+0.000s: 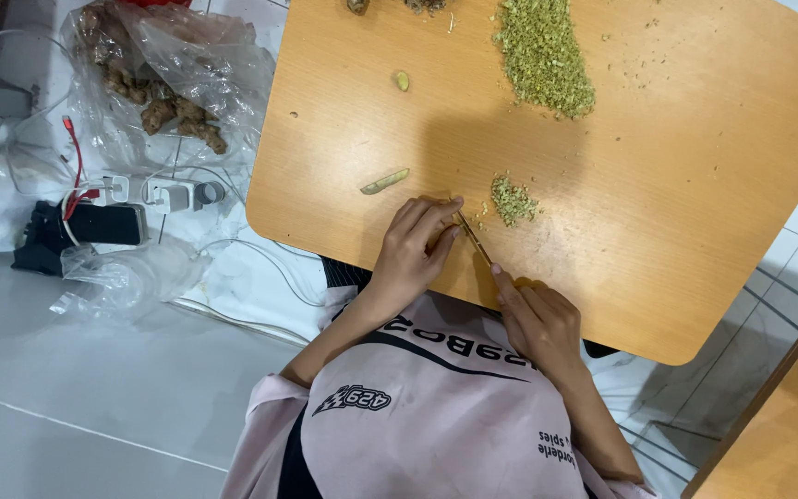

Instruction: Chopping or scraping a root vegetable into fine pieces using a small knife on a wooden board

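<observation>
My left hand (415,248) rests on the wooden table (695,212) with curled fingertips pressing down a small yellowish piece, mostly hidden under them. My right hand (538,319) grips a knife (473,237) whose thin blade lies right against the left fingertips. Just beyond the blade sits a small heap of chopped greenish bits (513,200). A much larger heap of chopped bits (543,55) lies at the table's far side. A long yellowish slice (385,181) lies left of my left hand, and a small chunk (402,80) farther off.
On the white floor to the left lies a clear plastic bag of ginger roots (163,97), plus white chargers (173,194), cables and a black box (85,226). A second wooden tabletop (778,425) juts in at the lower right. More roots sit at the table's far edge.
</observation>
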